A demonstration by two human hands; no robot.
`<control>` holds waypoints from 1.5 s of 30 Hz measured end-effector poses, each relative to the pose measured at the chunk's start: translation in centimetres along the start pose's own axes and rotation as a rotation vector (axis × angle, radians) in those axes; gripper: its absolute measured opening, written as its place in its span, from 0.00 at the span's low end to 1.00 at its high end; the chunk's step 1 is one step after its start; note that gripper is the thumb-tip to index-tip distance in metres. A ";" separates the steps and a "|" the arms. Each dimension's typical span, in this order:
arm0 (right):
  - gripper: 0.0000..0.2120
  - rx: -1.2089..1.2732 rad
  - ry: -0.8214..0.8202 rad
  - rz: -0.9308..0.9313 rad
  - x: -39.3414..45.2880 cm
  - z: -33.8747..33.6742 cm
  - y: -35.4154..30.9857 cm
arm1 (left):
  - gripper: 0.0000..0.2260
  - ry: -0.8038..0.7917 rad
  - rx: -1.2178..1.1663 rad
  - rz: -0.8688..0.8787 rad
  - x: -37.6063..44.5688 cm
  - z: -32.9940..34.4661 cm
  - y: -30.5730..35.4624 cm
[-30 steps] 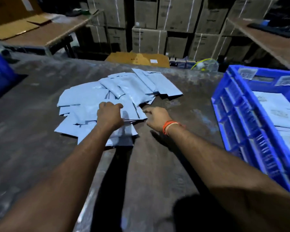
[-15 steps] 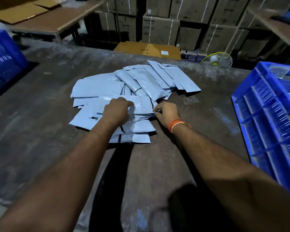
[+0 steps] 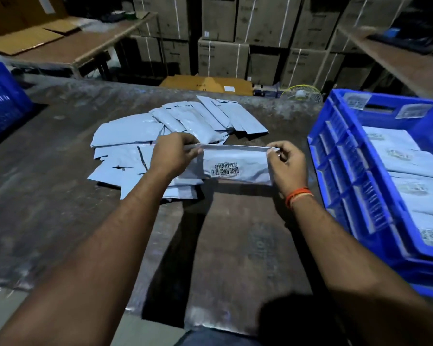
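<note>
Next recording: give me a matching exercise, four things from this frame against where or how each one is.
Things: 1 held pouch; 2 pouch pile; 3 right-hand blue crate; 4 small fan.
States: A spread flat on the table; B beyond the table's far edge; C pinched between left hand and right hand; D filled with labelled pouches.
Pairs: 1-C, 2-A, 3-D, 4-B.

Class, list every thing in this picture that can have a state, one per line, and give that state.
Pouch: held above the table, stretched flat, barcode label facing the camera.
Left hand: pinches the pouch's top left corner.
Right hand: pinches its top right corner.
Pile: loose, overlapping, lying on the table.
Crate: open-topped, partly filled with labelled pouches.
Boxes: stacked, strapped shut.
</note>
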State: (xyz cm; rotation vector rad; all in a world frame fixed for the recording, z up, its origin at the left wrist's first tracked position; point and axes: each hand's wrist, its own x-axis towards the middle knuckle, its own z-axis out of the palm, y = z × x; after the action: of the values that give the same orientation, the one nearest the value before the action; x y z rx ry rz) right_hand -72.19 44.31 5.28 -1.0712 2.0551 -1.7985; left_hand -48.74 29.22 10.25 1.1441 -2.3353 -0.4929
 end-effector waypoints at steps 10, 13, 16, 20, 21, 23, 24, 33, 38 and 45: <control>0.09 -0.418 -0.078 0.239 -7.7 -8.2 5.1 | 0.12 -0.094 -0.157 -0.213 -9.1 7.5 4.3; 0.10 -0.476 -0.157 0.288 -11.1 -9.3 6.4 | 0.12 -0.107 -0.073 -0.258 -12.6 9.9 4.1; 0.14 -0.627 -0.131 0.230 -13.2 -9.5 6.4 | 0.14 -0.037 0.107 -0.239 -15.8 11.5 4.5; 0.23 -0.813 -0.094 -0.099 -15.5 -8.7 5.2 | 0.15 0.025 0.207 -0.019 -18.6 13.8 6.1; 0.24 -0.815 -0.159 -0.130 -16.1 -8.2 5.0 | 0.16 0.013 0.214 0.041 -19.0 14.5 6.4; 0.25 -0.850 -0.296 -0.156 -17.1 -7.2 5.2 | 0.20 -0.067 0.219 0.114 -19.3 15.4 6.6; 0.26 -0.889 -0.348 -0.175 -17.5 -6.8 5.4 | 0.23 -0.122 0.207 0.119 -19.4 15.5 6.8; 0.31 -1.103 -0.498 -0.170 -19.1 -6.1 6.7 | 0.25 -0.300 0.268 0.117 -20.7 16.3 5.4; 0.31 -1.145 -0.430 -0.059 -19.0 -6.8 7.1 | 0.24 -0.291 0.316 0.110 -20.4 16.0 4.5; 0.28 -1.158 -0.416 0.057 -18.8 -7.7 7.2 | 0.25 -0.261 0.352 0.074 -20.4 15.5 3.1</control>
State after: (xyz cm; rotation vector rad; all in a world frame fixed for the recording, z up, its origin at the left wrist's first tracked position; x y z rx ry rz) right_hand -65.99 62.15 -5.15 -1.3891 2.7252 -0.1401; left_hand -48.78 49.09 -6.28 1.1998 -2.7607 -0.2183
